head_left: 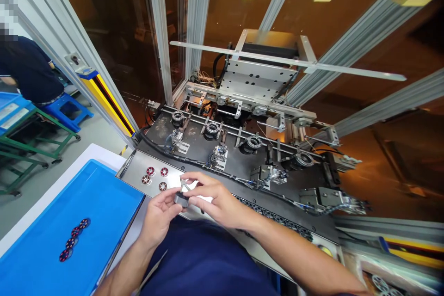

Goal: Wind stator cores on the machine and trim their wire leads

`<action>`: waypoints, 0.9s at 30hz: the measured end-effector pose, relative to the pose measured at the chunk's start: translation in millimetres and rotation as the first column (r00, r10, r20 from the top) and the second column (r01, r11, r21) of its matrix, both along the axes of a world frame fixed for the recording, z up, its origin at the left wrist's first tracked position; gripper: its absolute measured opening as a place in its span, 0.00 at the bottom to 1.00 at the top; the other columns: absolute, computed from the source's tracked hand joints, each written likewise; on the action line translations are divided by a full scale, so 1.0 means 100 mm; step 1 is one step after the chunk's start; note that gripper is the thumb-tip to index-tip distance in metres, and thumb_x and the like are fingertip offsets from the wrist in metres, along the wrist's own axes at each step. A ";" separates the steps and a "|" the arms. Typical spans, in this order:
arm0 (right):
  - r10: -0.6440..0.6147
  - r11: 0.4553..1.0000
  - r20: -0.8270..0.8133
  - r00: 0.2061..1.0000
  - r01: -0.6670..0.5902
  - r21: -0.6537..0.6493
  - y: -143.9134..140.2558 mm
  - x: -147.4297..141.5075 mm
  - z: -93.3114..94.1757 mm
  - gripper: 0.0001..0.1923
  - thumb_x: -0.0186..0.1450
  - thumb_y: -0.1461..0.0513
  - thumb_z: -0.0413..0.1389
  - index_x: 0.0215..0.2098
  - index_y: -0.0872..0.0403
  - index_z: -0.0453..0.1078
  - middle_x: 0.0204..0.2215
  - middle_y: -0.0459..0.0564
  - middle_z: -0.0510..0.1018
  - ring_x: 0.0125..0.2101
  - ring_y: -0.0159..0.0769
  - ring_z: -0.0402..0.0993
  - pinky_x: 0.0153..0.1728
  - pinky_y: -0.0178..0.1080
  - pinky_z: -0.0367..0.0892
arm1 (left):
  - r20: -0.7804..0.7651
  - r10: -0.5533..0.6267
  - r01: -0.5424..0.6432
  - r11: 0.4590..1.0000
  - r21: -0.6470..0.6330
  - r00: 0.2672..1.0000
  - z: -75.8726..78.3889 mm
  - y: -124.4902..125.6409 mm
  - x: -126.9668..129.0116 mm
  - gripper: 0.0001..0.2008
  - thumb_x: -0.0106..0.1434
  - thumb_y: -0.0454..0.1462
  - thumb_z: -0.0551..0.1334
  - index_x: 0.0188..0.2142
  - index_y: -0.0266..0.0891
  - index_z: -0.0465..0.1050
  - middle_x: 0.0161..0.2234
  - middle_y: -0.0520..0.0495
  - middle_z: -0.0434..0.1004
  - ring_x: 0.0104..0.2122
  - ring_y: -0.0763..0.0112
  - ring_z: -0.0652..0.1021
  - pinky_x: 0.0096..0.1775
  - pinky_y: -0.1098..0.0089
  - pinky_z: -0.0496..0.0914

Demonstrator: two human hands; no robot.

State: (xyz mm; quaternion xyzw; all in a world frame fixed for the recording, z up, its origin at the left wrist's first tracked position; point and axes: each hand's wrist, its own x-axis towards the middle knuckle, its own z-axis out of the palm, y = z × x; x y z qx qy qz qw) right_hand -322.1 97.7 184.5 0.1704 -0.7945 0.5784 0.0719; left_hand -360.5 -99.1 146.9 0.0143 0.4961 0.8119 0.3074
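My left hand [156, 219] pinches a small dark grey round part [181, 200] between thumb and fingers, just in front of my body. From the other side my right hand [217, 200] closes its thumb and fingers on the same part. A small pale metal piece [185, 186] shows between the right fingers; whether it belongs to the part I cannot tell. Close by on the left, several round red-and-black coil parts [164, 172] lie on a metal shelf [133, 178].
A blue tray [114, 199] at left holds a row of similar round parts [70, 243]. Behind the shelf is a machine bed with ring fixtures [211, 130] and small clamps [218, 157]. Yellow light-curtain bars [109, 101] flank the opening. A person [33, 71] is at far left.
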 end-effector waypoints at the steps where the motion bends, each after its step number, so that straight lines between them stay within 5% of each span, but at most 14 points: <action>1: 0.079 0.996 0.089 0.993 -0.074 -0.056 0.05 -0.03 0.02 0.10 0.70 0.60 0.56 0.43 0.53 0.79 0.58 0.58 0.72 0.54 0.41 0.72 0.55 0.47 0.67 | -0.011 -0.016 0.016 1.000 -0.011 1.000 -0.02 -0.02 -0.01 0.21 0.50 0.34 0.77 0.45 0.41 0.82 0.42 0.43 0.85 0.39 0.68 0.83 0.39 0.74 0.77; 7: 0.469 0.879 0.349 0.812 -0.390 -0.275 0.18 -0.19 0.03 0.13 0.68 0.54 0.59 0.41 0.54 0.80 0.62 0.58 0.70 0.63 0.43 0.65 0.64 0.45 0.57 | -0.020 -0.148 0.147 0.989 -0.032 0.989 -0.01 -0.10 -0.01 0.22 0.47 0.33 0.78 0.44 0.40 0.83 0.39 0.42 0.86 0.39 0.65 0.84 0.42 0.71 0.77; 12: 0.585 0.811 0.381 0.716 -0.514 -0.279 0.17 -0.27 0.04 0.08 0.68 0.56 0.57 0.36 0.49 0.77 0.63 0.50 0.69 0.63 0.39 0.66 0.62 0.38 0.59 | -0.115 -0.304 0.287 0.947 -0.142 0.946 0.00 -0.17 -0.05 0.25 0.49 0.40 0.77 0.48 0.42 0.81 0.40 0.42 0.86 0.40 0.61 0.84 0.45 0.65 0.77; 13: 0.574 0.818 0.373 0.729 -0.518 -0.248 0.19 -0.32 0.06 0.08 0.68 0.56 0.57 0.36 0.48 0.77 0.62 0.50 0.70 0.61 0.38 0.68 0.61 0.37 0.61 | -0.181 -0.294 0.256 0.945 -0.205 0.939 -0.04 -0.21 -0.10 0.26 0.50 0.41 0.76 0.50 0.41 0.80 0.42 0.41 0.85 0.41 0.59 0.84 0.45 0.63 0.77; 15: 0.519 0.853 0.347 0.781 -0.497 -0.156 0.30 -0.52 0.11 0.09 0.69 0.56 0.56 0.37 0.49 0.76 0.62 0.51 0.70 0.60 0.37 0.69 0.60 0.38 0.62 | -0.370 -0.151 -0.006 0.921 -0.391 0.917 -0.20 -0.31 -0.29 0.27 0.55 0.45 0.73 0.53 0.40 0.77 0.45 0.38 0.84 0.43 0.56 0.83 0.46 0.60 0.77; 16: 0.479 0.876 0.331 0.813 -0.468 -0.118 0.38 -0.68 0.12 0.10 0.70 0.57 0.55 0.38 0.50 0.76 0.64 0.53 0.68 0.62 0.38 0.67 0.62 0.40 0.61 | -0.477 -0.045 -0.206 0.863 -0.461 0.877 -0.31 -0.38 -0.41 0.26 0.58 0.46 0.70 0.54 0.40 0.75 0.47 0.37 0.83 0.45 0.55 0.83 0.48 0.58 0.77; 18: 0.350 0.929 0.290 0.891 -0.369 0.012 0.57 -1.11 0.13 0.12 0.71 0.57 0.53 0.39 0.53 0.76 0.66 0.55 0.64 0.64 0.39 0.63 0.65 0.45 0.57 | -0.653 0.143 -0.581 0.620 -0.527 0.744 -0.61 -0.52 -0.68 0.24 0.65 0.48 0.62 0.56 0.39 0.72 0.50 0.36 0.81 0.49 0.56 0.81 0.52 0.55 0.74; 19: 0.274 0.948 0.268 0.923 -0.306 0.084 0.67 -1.37 0.11 0.11 0.71 0.58 0.53 0.40 0.55 0.76 0.67 0.56 0.62 0.65 0.40 0.60 0.66 0.47 0.54 | -0.694 0.182 -0.663 0.533 -0.526 0.697 -0.77 -0.58 -0.82 0.24 0.66 0.48 0.60 0.57 0.38 0.71 0.53 0.35 0.79 0.52 0.55 0.79 0.55 0.53 0.71; 20: 0.132 0.932 0.185 0.974 -0.186 0.311 0.77 -1.65 0.08 0.13 0.72 0.59 0.51 0.38 0.54 0.76 0.65 0.55 0.65 0.65 0.40 0.61 0.65 0.48 0.56 | -0.721 0.194 -0.709 0.466 -0.529 0.665 -0.94 -0.64 -0.94 0.23 0.67 0.48 0.59 0.56 0.38 0.71 0.54 0.34 0.77 0.54 0.54 0.77 0.57 0.51 0.69; 24: -0.067 0.862 0.135 0.989 -0.011 0.506 0.98 -2.67 -0.19 0.10 0.71 0.64 0.54 0.35 0.59 0.76 0.60 0.61 0.70 0.63 0.47 0.63 0.64 0.52 0.58 | -0.780 0.139 -0.767 0.354 -0.536 0.610 -1.49 -0.76 -1.17 0.24 0.67 0.48 0.57 0.55 0.34 0.71 0.53 0.31 0.77 0.53 0.51 0.77 0.56 0.50 0.69; 27: -0.123 0.804 0.134 0.983 0.019 0.595 1.00 -3.09 -0.42 0.10 0.70 0.61 0.58 0.46 0.58 0.74 0.58 0.57 0.71 0.59 0.47 0.68 0.60 0.55 0.63 | -0.806 0.060 -0.775 0.325 -0.542 0.589 -1.67 -0.77 -1.15 0.24 0.66 0.47 0.59 0.56 0.34 0.71 0.53 0.31 0.78 0.55 0.50 0.76 0.57 0.50 0.67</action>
